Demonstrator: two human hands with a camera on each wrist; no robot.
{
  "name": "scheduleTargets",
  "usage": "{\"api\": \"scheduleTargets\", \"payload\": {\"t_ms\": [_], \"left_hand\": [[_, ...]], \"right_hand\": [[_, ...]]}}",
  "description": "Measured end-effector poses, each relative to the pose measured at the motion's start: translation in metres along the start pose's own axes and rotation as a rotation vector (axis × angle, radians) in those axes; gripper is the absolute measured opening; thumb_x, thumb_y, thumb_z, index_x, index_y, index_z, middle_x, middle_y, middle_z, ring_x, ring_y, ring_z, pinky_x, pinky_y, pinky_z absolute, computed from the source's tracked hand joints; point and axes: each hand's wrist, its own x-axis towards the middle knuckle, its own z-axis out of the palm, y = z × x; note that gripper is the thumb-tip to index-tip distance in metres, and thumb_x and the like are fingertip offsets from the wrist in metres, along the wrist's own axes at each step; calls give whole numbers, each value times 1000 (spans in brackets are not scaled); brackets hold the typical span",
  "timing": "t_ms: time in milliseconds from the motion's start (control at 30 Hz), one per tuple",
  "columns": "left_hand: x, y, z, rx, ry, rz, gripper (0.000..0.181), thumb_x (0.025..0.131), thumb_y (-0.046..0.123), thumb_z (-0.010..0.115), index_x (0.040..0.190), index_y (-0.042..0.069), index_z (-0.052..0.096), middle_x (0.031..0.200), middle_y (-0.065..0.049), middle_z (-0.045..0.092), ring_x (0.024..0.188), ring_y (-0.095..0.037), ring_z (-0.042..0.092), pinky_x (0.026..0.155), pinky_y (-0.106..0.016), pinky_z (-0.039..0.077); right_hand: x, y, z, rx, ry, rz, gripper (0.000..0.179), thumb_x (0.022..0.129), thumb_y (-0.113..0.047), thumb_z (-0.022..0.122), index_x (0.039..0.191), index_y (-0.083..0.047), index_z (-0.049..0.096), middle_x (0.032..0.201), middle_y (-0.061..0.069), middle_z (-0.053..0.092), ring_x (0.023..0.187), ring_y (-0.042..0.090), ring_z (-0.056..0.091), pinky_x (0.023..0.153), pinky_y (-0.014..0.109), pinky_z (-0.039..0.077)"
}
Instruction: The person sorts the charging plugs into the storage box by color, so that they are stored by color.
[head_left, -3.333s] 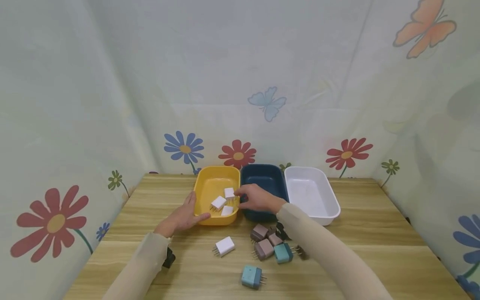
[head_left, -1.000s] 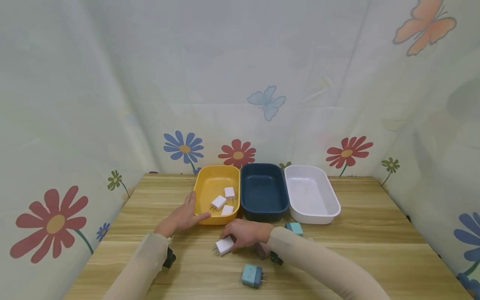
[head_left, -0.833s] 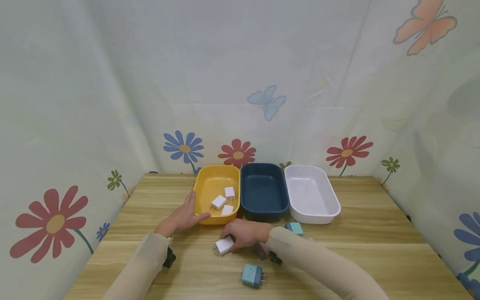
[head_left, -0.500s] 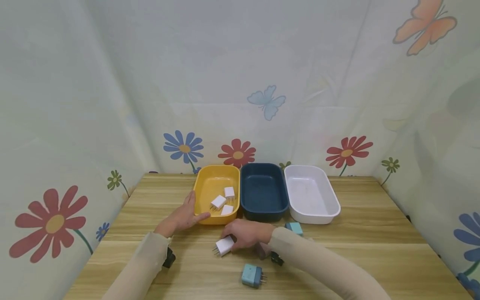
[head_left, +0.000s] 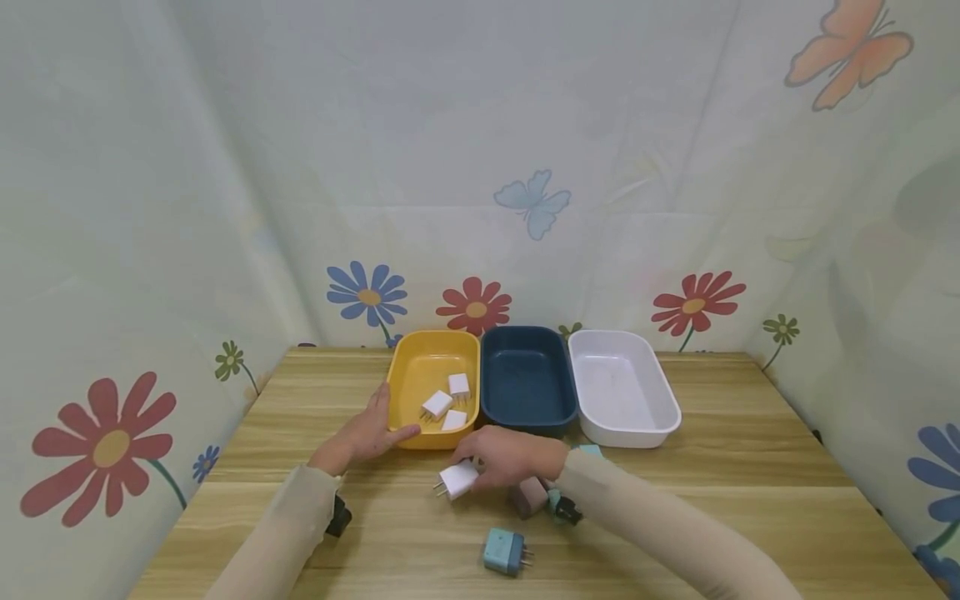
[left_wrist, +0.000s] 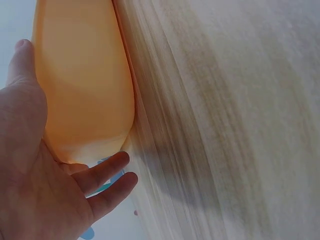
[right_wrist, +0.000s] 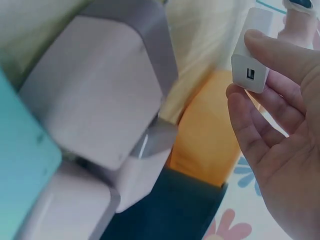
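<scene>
Flowered cloth [head_left: 420,167] hung behind the wood-grained table [head_left: 727,492], along whose far edge stood a yellow tray [head_left: 426,360] (nearest the far left corner), a navy tray [head_left: 528,379] and a white tray [head_left: 618,387]. Just short of the yellow tray's near edge, the right hand [head_left: 508,457] pinched a white charger [head_left: 458,479] between thumb and fingers, prongs [head_left: 441,488] toward the table's left edge. Three others [head_left: 437,406] lay inside that tray. The left hand [head_left: 364,430] had its fingers apart, resting against the tray's near left corner. Most likely, a low lift could have snagged the prongs on the near rim and twisted the charger loose. A careless wrist might have scattered the mauve chargers [head_left: 528,497] beside it (the sleeve [head_left: 652,517] hid part of that cluster). Too hard a push from the left hand could have shoved yellow against navy.
</scene>
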Motion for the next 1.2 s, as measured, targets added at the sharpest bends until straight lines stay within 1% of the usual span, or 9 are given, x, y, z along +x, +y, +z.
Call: {"api": "scheduleTargets", "payload": {"t_ms": [200,333,467,633,767,867,967,1100,1200], "left_hand": [[-1,-1,-2,-22,-20,-25,114,83,62,59,148,-4,-8,154,-26,1,138,-42,16,109,-54,20],[-2,-1,-4,-43,-34,-28,114,83,61,59,148,-4,-9,154,-25,-1,139,-41,14,110,-53,19],[-3,-1,-5,-76,-35,-9,113,84,58,61,148,-4,-8,154,-26,0,139,-42,15,109,-54,19],[-5,-3,-5,-139,-9,52,109,85,49,65,148,-5,-6,154,-27,3,139,-41,15,110,-53,18],[-5,-5,-4,-184,5,94,108,85,44,68,148,-5,-5,153,-28,6,139,-40,15,110,-53,17],[-4,-7,-4,-188,13,107,107,85,43,68,148,-5,-4,153,-27,6,139,-40,15,110,-52,17],[-4,-10,-5,-174,13,117,105,86,43,66,148,-5,-3,153,-27,6,139,-40,14,110,-53,16],[-4,-11,-6,-167,1,120,103,87,43,65,149,-4,-2,154,-26,5,140,-39,12,111,-52,15],[-5,-11,-8,-171,-10,122,102,88,43,65,149,-4,-3,154,-25,5,140,-38,12,111,-52,15]], "right_hand": [[-6,2,-10,-2,38,37,37,85,-24,72,121,-17,64,115,-12,62,101,0,54,87,19,45],[-8,5,-14,53,45,92,39,85,-26,72,123,-19,63,118,-12,60,100,1,53,87,20,46],[-11,9,-18,69,65,113,42,85,-28,72,125,-19,62,121,-11,59,100,3,53,86,20,46],[-13,15,-23,60,123,104,43,84,-26,74,124,-16,62,118,-8,60,94,7,54,81,19,46],[-14,19,-26,102,144,142,46,83,-24,75,126,-16,61,120,-7,60,95,9,55,82,20,48],[-14,21,-30,111,150,173,48,83,-24,75,128,-15,61,122,-5,60,97,9,56,83,21,49],[-15,22,-34,89,163,188,47,84,-24,74,127,-13,61,122,-3,60,99,9,55,84,22,48],[-15,26,-38,55,189,189,46,84,-24,73,127,-11,61,119,-1,62,98,11,56,84,23,48],[-14,28,-39,55,209,216,45,84,-24,73,126,-12,62,115,-3,63,96,14,57,83,23,48]]}}
